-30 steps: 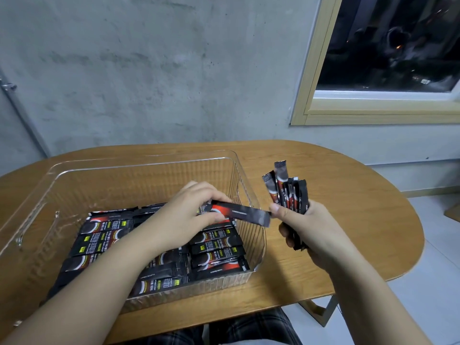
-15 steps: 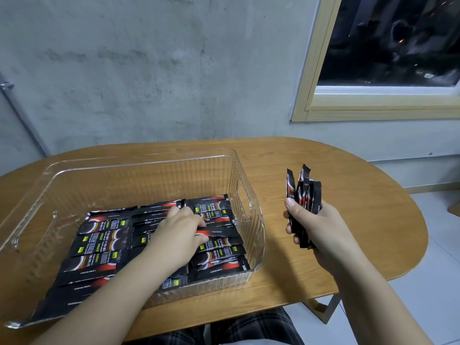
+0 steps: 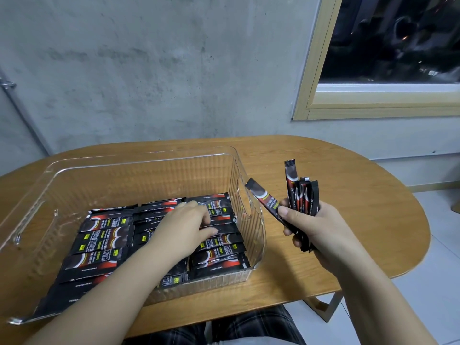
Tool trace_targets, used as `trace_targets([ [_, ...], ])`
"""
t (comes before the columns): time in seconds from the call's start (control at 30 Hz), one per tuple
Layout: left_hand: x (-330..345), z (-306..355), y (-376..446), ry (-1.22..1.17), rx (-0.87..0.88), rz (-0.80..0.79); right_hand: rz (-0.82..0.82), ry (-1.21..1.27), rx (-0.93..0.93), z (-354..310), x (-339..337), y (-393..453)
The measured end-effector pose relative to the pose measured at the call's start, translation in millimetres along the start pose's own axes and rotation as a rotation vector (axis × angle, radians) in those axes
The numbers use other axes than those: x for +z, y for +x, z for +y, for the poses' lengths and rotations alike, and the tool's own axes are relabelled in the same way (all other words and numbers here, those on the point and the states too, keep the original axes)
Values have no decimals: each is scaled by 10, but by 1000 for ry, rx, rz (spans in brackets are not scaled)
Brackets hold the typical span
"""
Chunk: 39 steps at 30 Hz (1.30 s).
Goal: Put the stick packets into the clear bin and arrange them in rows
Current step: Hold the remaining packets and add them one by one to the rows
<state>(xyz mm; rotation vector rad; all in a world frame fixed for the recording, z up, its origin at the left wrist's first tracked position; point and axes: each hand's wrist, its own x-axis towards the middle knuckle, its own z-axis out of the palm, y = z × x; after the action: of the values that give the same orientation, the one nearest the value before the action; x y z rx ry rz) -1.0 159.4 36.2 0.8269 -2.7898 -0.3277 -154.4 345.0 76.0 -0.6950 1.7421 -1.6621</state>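
Left hand [image 3: 185,226] is down inside the clear bin [image 3: 139,168], fingers stretched flat, pressing on the laid stick packets [image 3: 104,235] in the right-hand row. Right hand [image 3: 315,227] hovers over the wooden table [image 3: 348,185] just right of the bin, clenched around a bundle [image 3: 302,195] standing upright, thumb fanning one packet [image 3: 263,199] leftward. Three rows below; the forearm hides part, so no exact count.

Bin [image 3: 139,180]: clear ribbed plastic, glossy. Stick packets [image 3: 219,261]: black and red foil-like film, slight sheen. Table [image 3: 348,190]: smooth wood grain, satin. Wall [image 3: 149,70]: rough grey concrete, matt. Window frame [image 3: 373,105]: pale wood.
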Motion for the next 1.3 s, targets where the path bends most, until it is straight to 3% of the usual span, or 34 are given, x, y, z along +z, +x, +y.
trace_targets([
  [0.13,-313,59,-77,-266,230,215,-45,-52,-6,-34,5,-21],
  [0.23,-496,144,-102,-316,430,202,-86,-100,2,-52,59,-35],
  [0.3,-537,194,-88,-274,466,151,-92,-140,2,-70,89,-42],
  [0.5,-560,282,-67,-166,465,73,-87,-196,-16,-77,59,-84],
  [0.63,-557,252,-103,-161,426,33,-73,-103,-9,-82,61,-120],
  [0.77,-493,-87,-180,-181,216,79,20,-25,22,-40,3,-81],
  [0.9,-298,-285,-237,-81,32,-57,17,-24,22,41,-31,-43],
  [1.0,-138,-226,-223,-28,27,-137,-12,-50,34,76,-7,-36],
  [1.3,-17,-73,-114,114,39,-185,37,4,10,70,-29,-64],
])
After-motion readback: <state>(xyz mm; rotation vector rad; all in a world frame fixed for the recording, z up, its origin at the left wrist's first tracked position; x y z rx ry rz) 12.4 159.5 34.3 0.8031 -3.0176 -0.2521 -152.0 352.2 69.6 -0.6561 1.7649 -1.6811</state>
